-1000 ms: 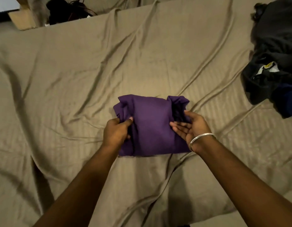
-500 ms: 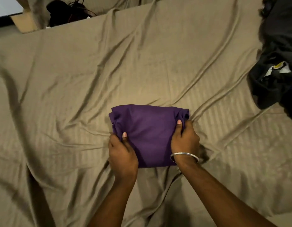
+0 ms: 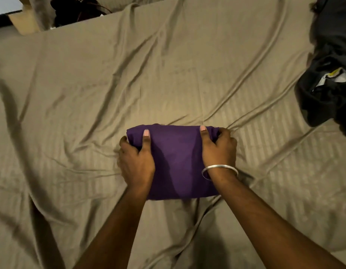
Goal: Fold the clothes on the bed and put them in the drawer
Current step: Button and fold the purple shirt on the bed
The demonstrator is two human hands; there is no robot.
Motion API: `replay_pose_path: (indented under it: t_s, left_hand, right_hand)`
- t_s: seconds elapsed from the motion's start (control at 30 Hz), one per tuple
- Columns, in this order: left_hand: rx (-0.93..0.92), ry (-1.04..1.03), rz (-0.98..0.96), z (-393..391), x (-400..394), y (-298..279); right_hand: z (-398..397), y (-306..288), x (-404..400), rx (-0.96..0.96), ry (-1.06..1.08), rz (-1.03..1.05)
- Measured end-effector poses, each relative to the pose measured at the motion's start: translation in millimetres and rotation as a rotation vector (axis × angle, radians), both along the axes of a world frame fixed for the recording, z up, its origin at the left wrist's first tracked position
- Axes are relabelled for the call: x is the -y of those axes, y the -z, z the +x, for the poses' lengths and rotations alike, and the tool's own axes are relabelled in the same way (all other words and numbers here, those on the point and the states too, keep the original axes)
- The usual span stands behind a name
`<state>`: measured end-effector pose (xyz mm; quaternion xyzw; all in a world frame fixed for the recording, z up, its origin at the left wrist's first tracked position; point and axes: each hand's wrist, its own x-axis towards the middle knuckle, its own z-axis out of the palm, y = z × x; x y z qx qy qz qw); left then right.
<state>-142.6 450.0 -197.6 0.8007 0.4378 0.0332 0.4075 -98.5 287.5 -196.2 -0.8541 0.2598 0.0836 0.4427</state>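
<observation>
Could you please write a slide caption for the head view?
Both hands, left hand and right hand, grip a folded purple garment on the bed sheet.

folded garment [image 3: 176, 162] mid-bed [image 3: 168, 74], clothes pile [image 3: 327, 90] far right

- Your bed [image 3: 168, 65] fills nearly the whole view, covered in a taupe sheet with a faint woven stripe, creased in long wrinkles that fan out from the middle.
- A folded purple cloth bundle [image 3: 178, 164] lies on the sheet right in front of you, near the centre. Your left hand [image 3: 136, 162] grips its left end and your right hand [image 3: 219, 150] grips its right end, both thumbs lying on top.
- A loose heap of dark, mostly black and charcoal clothes [image 3: 327, 88] lies on the sheet at your far right, well apart from the purple bundle, with a white and yellow label showing in it.
</observation>
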Motion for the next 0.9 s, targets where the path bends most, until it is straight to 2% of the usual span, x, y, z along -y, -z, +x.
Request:
replay_pose_path:
  t_s: [0.27,0.4,0.47,0.57,0.63,0.73,0.8,0.9]
  left_hand:
    - [0.106,0.09,-0.054,18.7,-21.3,6.5]
    - [0.1,-0.02,-0.338,18.5,-39.1,12.2]
    - [0.055,-0.018,-0.382,19.3,-48.2,16.7]
    - [-0.082,0.11,-0.206,18.4,-42.8,13.8]
    - [-0.036,0.142,-0.072,15.9,-32.3,8.1]
    - [0.058,0.022,0.008,1.8,-25.1,4.8]
    - [0.092,-0.028,0.075,-20.2,-19.6,4.8]
    - [0.09,0.027,0.107,-61.1,-1.7,4.8]
  right_hand:
    - [1.1,3.5,3.4,0.155,-0.012,0.059]
    - [-0.6,6.4,4.5,0.216,-0.055,-0.002]
    - [-2.1,9.6,6.3,0.229,-0.087,-0.009]
    - [-5.0,15.3,8.5,0.177,-0.109,0.019]
    - [-9.7,13.5,8.4,0.211,-0.091,0.004]
    - [-29.5,9.6,8.8,0.284,-0.02,-0.168]
    - [-49.4,7.6,6.5,0.213,0.024,-0.304]
    - [-71.9,13.9,-1.2,0.07,-0.027,-0.429]
